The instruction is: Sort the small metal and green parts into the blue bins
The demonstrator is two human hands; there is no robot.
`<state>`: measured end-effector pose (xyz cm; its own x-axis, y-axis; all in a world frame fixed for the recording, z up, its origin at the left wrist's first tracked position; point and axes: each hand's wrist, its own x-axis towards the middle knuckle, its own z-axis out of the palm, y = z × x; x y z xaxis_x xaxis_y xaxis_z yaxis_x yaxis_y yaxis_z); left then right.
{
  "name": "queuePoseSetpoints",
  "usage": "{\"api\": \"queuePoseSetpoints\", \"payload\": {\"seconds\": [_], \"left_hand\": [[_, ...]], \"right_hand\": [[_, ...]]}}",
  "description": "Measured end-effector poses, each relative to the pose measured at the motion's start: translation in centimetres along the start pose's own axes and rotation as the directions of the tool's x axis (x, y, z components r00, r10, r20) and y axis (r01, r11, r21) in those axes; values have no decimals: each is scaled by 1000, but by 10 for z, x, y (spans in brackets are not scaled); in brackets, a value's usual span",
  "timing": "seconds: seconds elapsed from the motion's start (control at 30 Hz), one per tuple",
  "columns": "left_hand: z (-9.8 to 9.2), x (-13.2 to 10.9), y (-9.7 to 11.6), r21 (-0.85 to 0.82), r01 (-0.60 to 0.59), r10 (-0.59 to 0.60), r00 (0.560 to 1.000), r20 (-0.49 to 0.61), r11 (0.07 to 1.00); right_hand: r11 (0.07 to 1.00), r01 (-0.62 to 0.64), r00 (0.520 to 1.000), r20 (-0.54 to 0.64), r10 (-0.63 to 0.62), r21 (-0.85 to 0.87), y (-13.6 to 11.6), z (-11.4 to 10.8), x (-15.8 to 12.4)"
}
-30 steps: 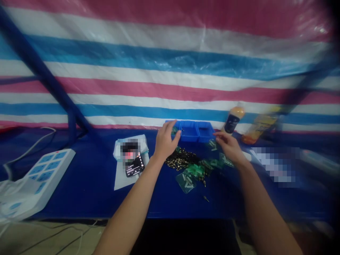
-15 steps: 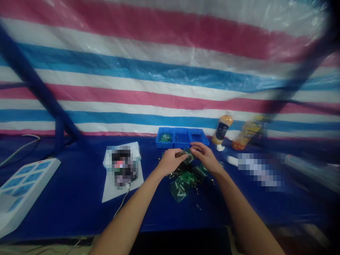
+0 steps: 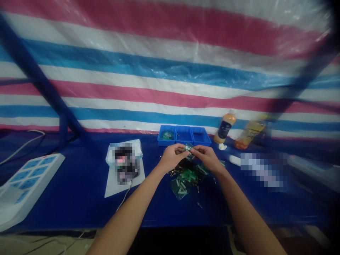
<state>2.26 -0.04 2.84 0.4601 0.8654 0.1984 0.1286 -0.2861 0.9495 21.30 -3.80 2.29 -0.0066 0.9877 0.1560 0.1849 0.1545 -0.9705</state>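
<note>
Between my two hands is a small clear plastic bag (image 3: 189, 147), its contents too small to make out. My left hand (image 3: 171, 158) pinches it from the left side, thumb against fingers. From the right, my right hand (image 3: 205, 157) grips its other edge, and the fingertips of both hands nearly meet. Below them on the table lies a pile of green pieces (image 3: 188, 175) mixed with small brass-coloured and dark parts. At the pile's near side rests another clear bag (image 3: 180, 188) with several pale rod-shaped pieces in it.
Behind my hands stand three joined blue bins (image 3: 184, 141); the left one holds a bag with green pieces. Two drink bottles (image 3: 225, 126) stand at the back right. A power strip (image 3: 29, 184) and a white sheet (image 3: 113, 187) lie left. One small screw-like part (image 3: 199, 204) lies nearer me.
My right hand has come in closer to the left, its fingers now closing on the bag's edge. The bag is raised slightly, and the view has shifted a little.
</note>
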Motion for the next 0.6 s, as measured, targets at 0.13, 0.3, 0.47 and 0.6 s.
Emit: {"api": "queuePoseSetpoints", "payload": {"seconds": [0.13, 0.3, 0.47, 0.6], "left_hand": [[-2, 3, -5, -88, 66, -61, 996, 60, 994], [-8, 4, -7, -145, 155, -167, 983, -75, 977], [-26, 14, -8, -225, 189, -251, 924, -290, 956], [-47, 33, -14, -246, 177, -275, 848, -454, 953]], "right_hand": [[999, -11, 998, -64, 9, -41, 0, 2, 1], [999, -22, 987, -160, 15, -46, 7, -4, 5], [999, -33, 981, -193, 27, -26, 9, -9, 7], [998, -41, 984, -172, 33, -43, 8, -7, 5]]}}
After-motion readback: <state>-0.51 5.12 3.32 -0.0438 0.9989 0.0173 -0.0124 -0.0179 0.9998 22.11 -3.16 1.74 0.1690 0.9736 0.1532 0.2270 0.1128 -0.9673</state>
